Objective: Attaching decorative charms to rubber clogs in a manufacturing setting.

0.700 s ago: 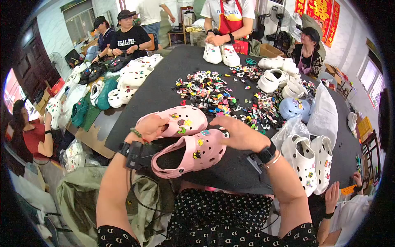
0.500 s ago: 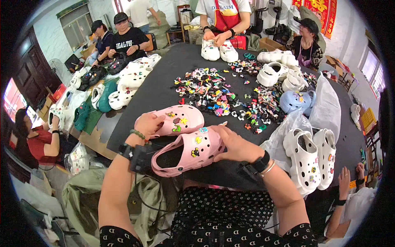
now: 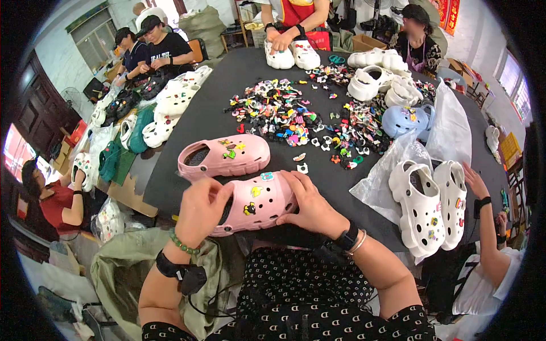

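Black worktable point(image 3: 227, 113) strewn with small coloured charms point(image 3: 284, 111): left hand point(image 3: 202, 207) and right hand point(image 3: 310, 204), fingers curled, grip a pink clog point(image 3: 256, 202) at the near edge during charm fitting, which probably next requires another charm

Pink clog point(image 3: 256, 203) is looking like smooth matt foam plastic; surface point(image 3: 210, 116) is showing dark matt cloth; clear bag point(image 3: 392, 165) is reading glossy, crinkled film.

A clear plastic bag point(image 3: 398, 165) lies right of the hands, under white clogs; red banners point(image 3: 447, 12) hang far beyond, upper right; a brown cardboard box point(image 3: 364, 42) beside them.
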